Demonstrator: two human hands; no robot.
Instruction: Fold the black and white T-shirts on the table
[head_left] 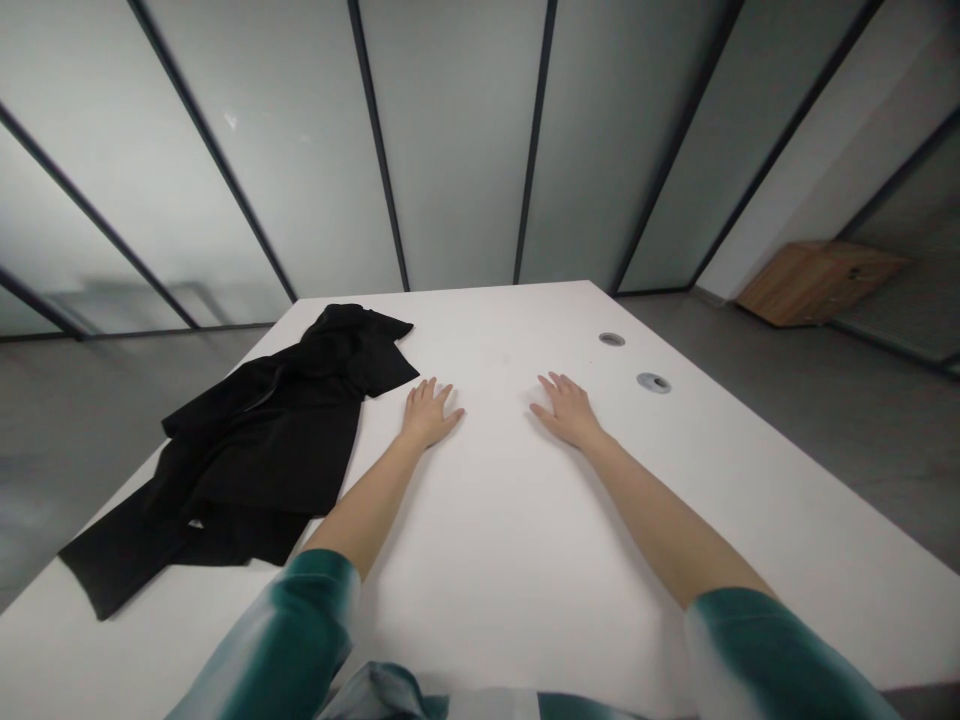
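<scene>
My left hand (428, 413) rests palm down on the white table (495, 520), fingers spread and holding nothing. Just to its left lies a rumpled black garment (277, 440), spread along the table's left side with part of it reaching over the edge. A small gap separates my fingers from the cloth. My right hand (568, 410) is also palm down at the tabletop, its fingers apart and nothing in them. Both forearms stretch forward from green and white sleeves.
Two round cable holes (612, 339) sit near the table's right edge, one with a grey cover (654, 383). A wooden cabinet (821, 280) stands on the floor at the far right. Frosted glass panels (457, 140) with dark frames rise behind the table.
</scene>
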